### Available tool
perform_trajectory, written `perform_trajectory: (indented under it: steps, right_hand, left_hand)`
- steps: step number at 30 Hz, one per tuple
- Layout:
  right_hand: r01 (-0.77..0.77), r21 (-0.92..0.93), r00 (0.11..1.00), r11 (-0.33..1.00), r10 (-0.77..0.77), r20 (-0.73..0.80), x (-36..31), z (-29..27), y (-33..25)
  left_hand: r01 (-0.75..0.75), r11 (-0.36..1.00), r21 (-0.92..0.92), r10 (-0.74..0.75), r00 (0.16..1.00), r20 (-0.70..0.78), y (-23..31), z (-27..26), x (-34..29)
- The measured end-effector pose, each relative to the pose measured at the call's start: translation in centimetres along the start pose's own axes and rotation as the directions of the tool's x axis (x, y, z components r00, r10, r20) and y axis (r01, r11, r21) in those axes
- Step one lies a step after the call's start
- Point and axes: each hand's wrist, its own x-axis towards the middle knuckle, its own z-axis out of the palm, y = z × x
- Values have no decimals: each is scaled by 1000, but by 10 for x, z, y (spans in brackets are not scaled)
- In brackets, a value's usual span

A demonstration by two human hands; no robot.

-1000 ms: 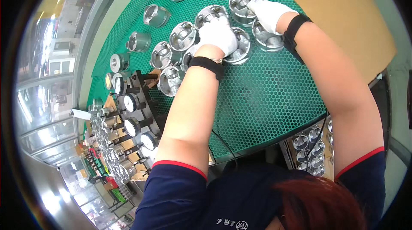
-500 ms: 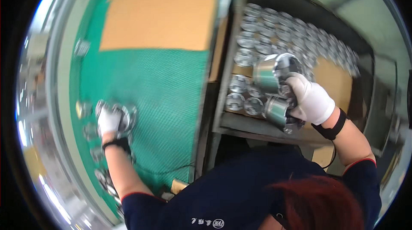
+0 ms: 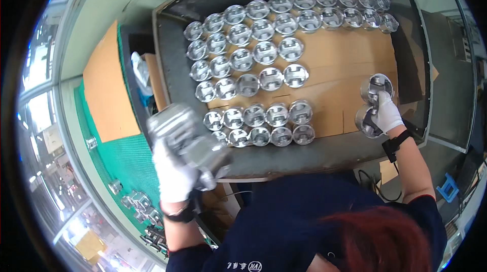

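The left hand (image 3: 173, 178), in a white glove, has its grip closed around 2 shiny silver metal pistons (image 3: 188, 140), blurred, held above the near left corner of the dark metal tray (image 3: 172, 77). The right hand (image 3: 388, 115), also white-gloved, grips 2 more silver pistons (image 3: 374, 100), 1 stacked toward the far side and 1 nearer, at the right end of the brown cardboard sheet (image 3: 345, 64) lining that tray. Rows of identical pistons (image 3: 253, 64) stand crown-up on the cardboard, filling its left and far parts. To the left lies a green perforated mat (image 3: 127, 155) on the worktop, with a few small metal parts (image 3: 137, 203) at its near edge.
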Motion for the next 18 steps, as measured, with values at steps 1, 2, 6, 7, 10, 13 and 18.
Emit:
perform_trajectory:
  steps: [1, 2, 6, 7, 10, 13, 18]
  right_hand:
    - [-7, 8, 1000, 1000, 7, 26, 7, -1, 13]
    - [-19, 29, 999, 999, 18, 34, 15, 2, 27]
    - [-56, 86, 988, 995, 43, 149, 59, 12, 65]
    - [-43, 71, 986, 997, 31, 161, 72, 14, 71]
    - [-64, 29, 970, 998, 55, 236, 111, 15, 65]
    - [20, 108, 968, 994, -46, 245, 148, 17, 53]
    - [96, 180, 976, 979, -128, 177, 206, 55, 42]
  left_hand:
    - [-23, 995, -99, 31, 996, 88, 55, 26, 30]
    - [-64, 977, -202, 97, 982, 162, 75, 64, 48]
    - [-326, 936, -129, 351, 874, 335, 150, 212, 98]
    - [-329, 920, -215, 388, 843, 373, 158, 253, 108]
    - [-404, 915, -6, 323, 722, 612, 193, 341, 140]
    - [-531, 846, 51, 421, 722, 549, 177, 440, 153]
    - [-556, 735, 388, 223, 739, 636, 183, 486, 183]
